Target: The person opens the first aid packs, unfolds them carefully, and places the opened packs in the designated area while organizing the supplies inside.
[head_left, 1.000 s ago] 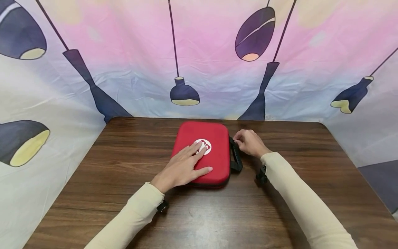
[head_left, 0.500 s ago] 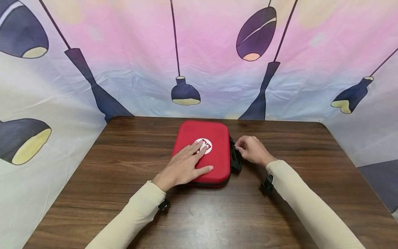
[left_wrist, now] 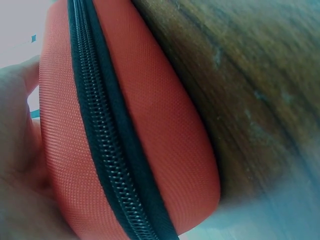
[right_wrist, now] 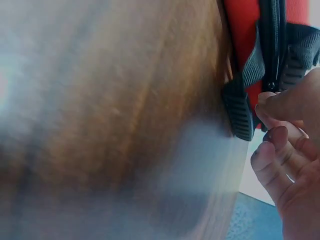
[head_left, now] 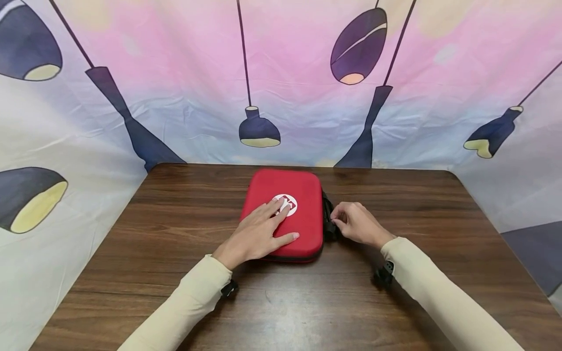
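Observation:
A red zippered case [head_left: 303, 190] with a round white emblem lies on the wooden table. My left hand [head_left: 256, 234] rests on its lid, fingers spread and straight. The left wrist view gives the case's near side, where a black zipper [left_wrist: 107, 135] runs between two red halves. At the right side, my right hand [head_left: 357, 222] pinches the zipper pull [right_wrist: 267, 95] between thumb and index finger, the pull mostly hidden by the fingertips. The other fingers are bent. Black handle straps [right_wrist: 237, 110] lie on both sides of the zipper there.
The brown wood-grain table [head_left: 175, 219] extends on all sides of the case. Behind it hangs a pastel cloth [head_left: 197, 73] printed with dark lamps. Small black devices sit at both wrists [head_left: 384, 275].
My right hand has slid along the case's right side toward me, pinching the zipper pull. The handle there now shows less, partly behind the hand. My left hand stays on the lid.

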Motion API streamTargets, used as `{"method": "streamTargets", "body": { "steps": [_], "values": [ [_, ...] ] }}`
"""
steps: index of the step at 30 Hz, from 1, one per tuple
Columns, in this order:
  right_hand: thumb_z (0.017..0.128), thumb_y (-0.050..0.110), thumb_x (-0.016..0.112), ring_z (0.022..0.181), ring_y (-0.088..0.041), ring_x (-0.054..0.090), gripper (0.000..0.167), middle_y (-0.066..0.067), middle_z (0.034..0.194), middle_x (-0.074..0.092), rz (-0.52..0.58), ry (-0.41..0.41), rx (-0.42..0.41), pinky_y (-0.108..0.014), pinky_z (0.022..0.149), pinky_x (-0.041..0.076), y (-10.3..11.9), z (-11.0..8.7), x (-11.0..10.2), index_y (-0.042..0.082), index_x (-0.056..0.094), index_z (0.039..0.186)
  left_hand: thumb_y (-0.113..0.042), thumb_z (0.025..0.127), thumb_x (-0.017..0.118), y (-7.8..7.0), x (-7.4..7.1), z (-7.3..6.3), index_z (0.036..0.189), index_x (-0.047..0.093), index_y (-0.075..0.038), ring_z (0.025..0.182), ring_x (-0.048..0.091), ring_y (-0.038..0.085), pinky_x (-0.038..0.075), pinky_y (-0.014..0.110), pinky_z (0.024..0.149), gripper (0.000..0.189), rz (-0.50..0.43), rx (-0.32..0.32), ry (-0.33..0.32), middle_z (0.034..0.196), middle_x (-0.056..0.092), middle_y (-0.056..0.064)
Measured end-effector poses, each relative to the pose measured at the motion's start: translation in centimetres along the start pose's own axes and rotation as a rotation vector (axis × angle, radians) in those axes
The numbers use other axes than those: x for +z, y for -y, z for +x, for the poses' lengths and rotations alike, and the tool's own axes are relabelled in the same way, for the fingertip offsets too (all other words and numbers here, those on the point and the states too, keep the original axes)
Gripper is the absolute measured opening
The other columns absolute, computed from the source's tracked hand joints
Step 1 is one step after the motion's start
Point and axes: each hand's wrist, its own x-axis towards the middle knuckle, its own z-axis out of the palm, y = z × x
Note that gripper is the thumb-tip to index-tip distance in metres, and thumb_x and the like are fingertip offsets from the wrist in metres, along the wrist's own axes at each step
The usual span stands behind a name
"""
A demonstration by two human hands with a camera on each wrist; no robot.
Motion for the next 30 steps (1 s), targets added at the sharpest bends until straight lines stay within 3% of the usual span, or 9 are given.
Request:
{"method": "streamTargets", "body": {
  "steps": [7, 15, 22, 30],
  "values": [
    [0.087, 0.0, 0.073, 0.064, -0.004, 0.056, 0.006, 0.004, 0.078, 0.066, -0.015, -0.029, -0.011, -0.025, 0.059, 0.05, 0.4, -0.7, -0.1, 0.005, 0.072, 0.087, -0.066, 0.097, 0.049, 0.1, -0.1, 0.2, 0.16, 0.03, -0.016, 0.155, 0.013, 0.025, 0.011, 0.041, 0.126, 0.083, -0.011, 0.002, -0.001, 0.168, 0.017, 0.009],
    [0.086, -0.002, 0.071, 0.064, -0.006, 0.057, 0.007, 0.005, 0.073, 0.065, -0.006, -0.054, 0.027, -0.026, 0.06, 0.051, -0.6, -0.3, -0.3, 0.005, 0.072, 0.086, -0.063, 0.098, 0.049, -0.5, 0.1, 1.4, 0.16, 0.032, -0.013, 0.154, 0.017, 0.026, 0.013, 0.041, 0.125, 0.082, 0.009, -0.015, -0.02, 0.167, 0.022, 0.011],
    [0.085, -0.003, 0.074, 0.059, -0.003, 0.054, 0.012, 0.008, 0.068, 0.062, 0.071, -0.043, 0.002, -0.023, 0.054, 0.048, -0.1, -1.6, -0.1, 0.007, 0.068, 0.082, -0.063, 0.098, 0.049, -0.5, 0.3, 1.7, 0.16, 0.031, -0.012, 0.154, 0.016, 0.027, 0.012, 0.041, 0.126, 0.082, 0.012, -0.02, -0.018, 0.167, 0.021, 0.011],
    [0.087, 0.0, 0.077, 0.058, -0.001, 0.052, 0.011, 0.007, 0.073, 0.066, 0.124, -0.037, 0.0, -0.022, 0.052, 0.047, 1.1, -3.4, 0.3, 0.01, 0.073, 0.084, -0.062, 0.098, 0.049, -0.5, 0.2, 1.7, 0.16, 0.031, -0.012, 0.154, 0.017, 0.027, 0.012, 0.041, 0.125, 0.082, 0.016, -0.014, -0.021, 0.167, 0.021, 0.012]
  ]
}}
